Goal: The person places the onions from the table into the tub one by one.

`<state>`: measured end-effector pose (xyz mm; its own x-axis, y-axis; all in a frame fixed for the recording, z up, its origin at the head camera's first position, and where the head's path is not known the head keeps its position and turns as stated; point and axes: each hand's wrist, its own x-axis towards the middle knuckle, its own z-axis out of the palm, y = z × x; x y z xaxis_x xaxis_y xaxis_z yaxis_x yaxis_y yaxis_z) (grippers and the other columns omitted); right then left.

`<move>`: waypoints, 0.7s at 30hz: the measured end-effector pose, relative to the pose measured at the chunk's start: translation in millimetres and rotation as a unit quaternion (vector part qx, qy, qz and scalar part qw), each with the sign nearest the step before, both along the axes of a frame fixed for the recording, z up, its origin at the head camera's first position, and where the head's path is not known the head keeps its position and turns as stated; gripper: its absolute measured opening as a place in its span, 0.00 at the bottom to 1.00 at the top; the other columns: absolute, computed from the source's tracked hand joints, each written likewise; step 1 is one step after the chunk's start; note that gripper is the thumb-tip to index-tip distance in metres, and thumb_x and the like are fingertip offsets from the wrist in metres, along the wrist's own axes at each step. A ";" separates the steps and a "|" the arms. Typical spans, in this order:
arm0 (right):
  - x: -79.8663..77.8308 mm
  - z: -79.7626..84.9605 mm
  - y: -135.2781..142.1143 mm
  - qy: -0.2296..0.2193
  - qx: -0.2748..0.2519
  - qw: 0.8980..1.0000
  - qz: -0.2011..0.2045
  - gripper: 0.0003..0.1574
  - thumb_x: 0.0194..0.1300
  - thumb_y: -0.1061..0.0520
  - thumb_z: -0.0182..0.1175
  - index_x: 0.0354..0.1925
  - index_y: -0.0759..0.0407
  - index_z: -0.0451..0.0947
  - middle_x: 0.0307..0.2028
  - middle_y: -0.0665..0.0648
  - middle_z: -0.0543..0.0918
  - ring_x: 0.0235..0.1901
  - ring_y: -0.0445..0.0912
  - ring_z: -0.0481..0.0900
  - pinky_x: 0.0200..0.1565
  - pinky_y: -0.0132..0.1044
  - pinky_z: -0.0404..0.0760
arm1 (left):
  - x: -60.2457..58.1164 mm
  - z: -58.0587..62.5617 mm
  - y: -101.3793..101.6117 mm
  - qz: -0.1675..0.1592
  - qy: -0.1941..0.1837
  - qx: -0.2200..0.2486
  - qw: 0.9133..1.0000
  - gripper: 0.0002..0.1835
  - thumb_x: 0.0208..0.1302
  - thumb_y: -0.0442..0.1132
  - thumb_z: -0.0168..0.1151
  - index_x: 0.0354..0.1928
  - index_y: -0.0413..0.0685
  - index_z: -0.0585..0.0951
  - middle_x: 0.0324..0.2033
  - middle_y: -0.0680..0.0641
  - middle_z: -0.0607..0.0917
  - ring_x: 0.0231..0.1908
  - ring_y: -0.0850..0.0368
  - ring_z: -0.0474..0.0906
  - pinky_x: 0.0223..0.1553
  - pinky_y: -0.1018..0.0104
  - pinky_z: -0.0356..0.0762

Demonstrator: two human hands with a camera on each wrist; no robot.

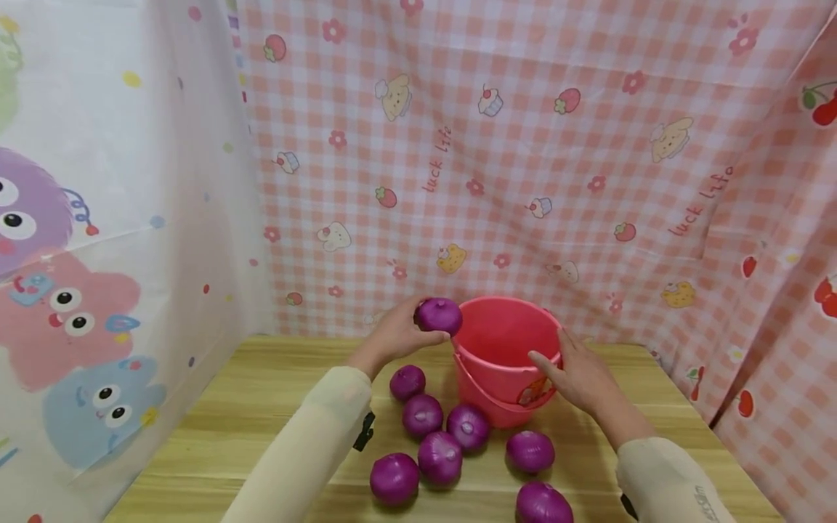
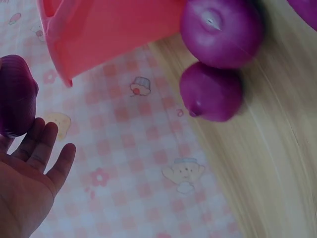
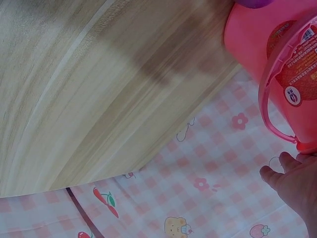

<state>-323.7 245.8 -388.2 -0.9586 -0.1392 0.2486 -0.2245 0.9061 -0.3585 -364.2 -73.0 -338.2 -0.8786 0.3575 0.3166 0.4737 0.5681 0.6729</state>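
Observation:
My left hand (image 1: 400, 335) grips a purple onion (image 1: 439, 317) by its side, raised just left of the pink bucket's rim. In the left wrist view this onion (image 2: 17, 96) is partly cut off by the frame edge, with the fingers beneath it. The pink bucket (image 1: 500, 396) stands upright on the table, its handle hanging down across the front. At the bucket's right rim, my right hand (image 1: 585, 378) holds on, thumb near the front and fingers farther back. The inside bottom of the bucket is hidden.
Several purple onions (image 1: 440, 458) lie on the wooden table (image 1: 261, 436) in front and to the left of the bucket. Two others, one a rounded onion (image 1: 530, 451), lie nearer the right arm. A checked pink curtain (image 1: 523, 145) hangs behind the table.

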 end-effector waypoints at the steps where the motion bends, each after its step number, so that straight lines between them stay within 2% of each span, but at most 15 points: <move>1: -0.2 -0.1 0.1 0.003 0.001 1.000 0.000 0.57 0.59 0.25 0.37 0.70 0.62 0.39 0.66 0.70 0.48 0.62 0.67 0.51 0.57 0.63 0.55 | -1.6 0.4 3.4 -0.003 0.000 0.000 1.000 0.36 0.45 0.56 0.69 0.57 0.57 0.69 0.47 0.55 0.76 0.43 0.61 0.74 0.44 0.64 0.74; 15: -0.8 -3.0 0.4 0.015 -0.011 1.000 0.009 0.57 0.59 0.24 0.37 0.70 0.59 0.39 0.67 0.68 0.50 0.60 0.67 0.54 0.55 0.63 0.58 | -10.9 8.9 47.6 -0.006 -0.003 -0.034 0.999 0.36 0.46 0.56 0.69 0.58 0.58 0.69 0.47 0.54 0.75 0.43 0.59 0.74 0.43 0.64 0.73; 21: 0.0 -0.9 1.6 0.009 -0.018 1.000 0.007 0.56 0.58 0.24 0.38 0.71 0.55 0.38 0.67 0.67 0.50 0.61 0.67 0.54 0.55 0.64 0.58 | -14.7 6.5 67.3 -0.003 0.009 -0.080 0.997 0.36 0.47 0.57 0.67 0.59 0.58 0.68 0.46 0.54 0.77 0.42 0.61 0.74 0.44 0.66 0.73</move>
<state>-323.7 247.4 -389.1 -0.9521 -0.1433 0.2702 -0.2435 0.8897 -0.3862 -378.9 -5.7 -331.7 -0.8708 0.4102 0.2711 0.4890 0.6641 0.5656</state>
